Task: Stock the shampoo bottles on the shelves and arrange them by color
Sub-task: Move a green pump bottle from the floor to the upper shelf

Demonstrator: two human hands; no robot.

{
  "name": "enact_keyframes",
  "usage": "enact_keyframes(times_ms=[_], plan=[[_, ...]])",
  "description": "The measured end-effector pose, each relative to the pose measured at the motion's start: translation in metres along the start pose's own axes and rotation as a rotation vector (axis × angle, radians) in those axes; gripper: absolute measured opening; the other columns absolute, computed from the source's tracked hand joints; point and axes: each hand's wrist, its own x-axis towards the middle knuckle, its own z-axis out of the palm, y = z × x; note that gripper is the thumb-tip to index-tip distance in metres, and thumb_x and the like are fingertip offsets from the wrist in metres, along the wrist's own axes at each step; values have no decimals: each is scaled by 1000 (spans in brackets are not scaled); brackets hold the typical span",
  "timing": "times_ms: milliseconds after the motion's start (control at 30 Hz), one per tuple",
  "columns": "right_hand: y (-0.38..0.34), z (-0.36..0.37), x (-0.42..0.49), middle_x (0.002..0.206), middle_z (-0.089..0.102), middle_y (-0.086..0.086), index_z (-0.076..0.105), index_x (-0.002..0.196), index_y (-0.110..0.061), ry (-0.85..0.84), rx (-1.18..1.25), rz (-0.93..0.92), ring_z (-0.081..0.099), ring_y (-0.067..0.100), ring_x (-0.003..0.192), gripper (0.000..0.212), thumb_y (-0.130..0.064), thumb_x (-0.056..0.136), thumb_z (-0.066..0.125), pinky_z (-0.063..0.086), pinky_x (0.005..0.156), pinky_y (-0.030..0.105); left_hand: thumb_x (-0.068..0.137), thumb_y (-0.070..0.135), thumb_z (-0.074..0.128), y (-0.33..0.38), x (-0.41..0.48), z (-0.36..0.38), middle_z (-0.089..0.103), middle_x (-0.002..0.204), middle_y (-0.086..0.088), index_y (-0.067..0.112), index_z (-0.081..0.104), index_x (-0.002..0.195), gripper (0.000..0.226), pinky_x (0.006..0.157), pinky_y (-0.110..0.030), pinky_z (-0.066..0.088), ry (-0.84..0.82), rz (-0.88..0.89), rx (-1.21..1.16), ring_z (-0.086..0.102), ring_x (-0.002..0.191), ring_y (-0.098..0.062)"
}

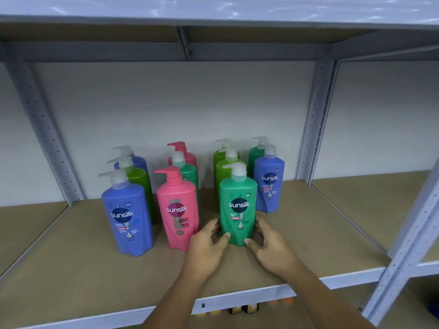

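- Both forearms come up from the bottom edge of my view and meet at the front teal bottle [238, 210]. My left hand [209, 243] wraps its lower left side, fingers curled behind, thumb laid on the front face.
- On the other side my right hand [268, 243] mirrors it, thumb on the front near the base and fingers curled round the back. Both hands grip the one bottle low down.
- That bottle stands upright on the shelf board [71, 257], label toward me, foremost in the third column from the left.
- Biggest in my view is the front blue bottle [128, 217] at far left, then the front pink bottle [178, 210] just beside my left hand; I cannot tell whether they touch.
- Behind the blue one I see a left lime bottle [140, 179] and a rear blue bottle [137, 162]. Behind the pink one are a middle teal bottle [190, 173] and a rear pink bottle [187, 156].
- Behind the held bottle a near lime bottle [223, 172] and a far lime bottle [219, 155] stand in file.
- The fourth column has the right blue bottle [269, 184] with a rear teal bottle [255, 155] behind it.
- Bare board spreads left and right of the group, and forward to the white front rail [332, 277].
- A grey front post [408, 245] slants up on the right, and the upper shelf [213, 10] runs overhead.
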Motion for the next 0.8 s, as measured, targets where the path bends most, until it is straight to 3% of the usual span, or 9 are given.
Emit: enact_keyframes(times_ms=[133,233,333,467,600,800], plan=[[4,2,1,132,61,-24,46,140,-35,10,-67,-5,54,-5,125,60,-14,89,68,42,110,25,89,22,71,-1,0,0,68,129,9,17,60,137,49,107,-27,47,20,27,75,60,118,2],[3,2,2,123,60,-33,46,127,-50,41,-129,-7,55,-10,119,59,-16,86,70,44,106,21,91,21,71,1,0,-1,65,134,6,16,58,140,51,109,-25,45,29,17,86,59,122,0],[5,4,3,122,64,-29,47,125,-54,36,-158,2,58,-2,119,56,-28,81,70,47,105,32,91,21,70,1,0,0,62,138,-1,11,54,142,54,108,-20,41,32,18,131,58,126,-7],[9,6,4,125,64,-27,45,130,-52,15,-185,-12,58,5,121,55,-36,81,65,46,107,42,94,25,67,1,-1,3,63,137,-6,7,52,144,55,100,-15,40,36,38,242,62,121,-16],[7,8,5,127,63,-26,48,135,-40,20,-229,-24,57,4,123,52,-35,85,61,35,115,46,96,30,64,3,-2,3,71,123,-8,10,53,143,53,90,-22,48,50,58,301,69,105,-19],[4,9,5,130,62,-21,47,140,-32,7,-292,1,55,12,125,51,-31,90,59,28,118,38,98,36,60,5,-3,5,68,130,-7,11,51,145,55,98,-26,48,59,42,359,66,115,-20]])
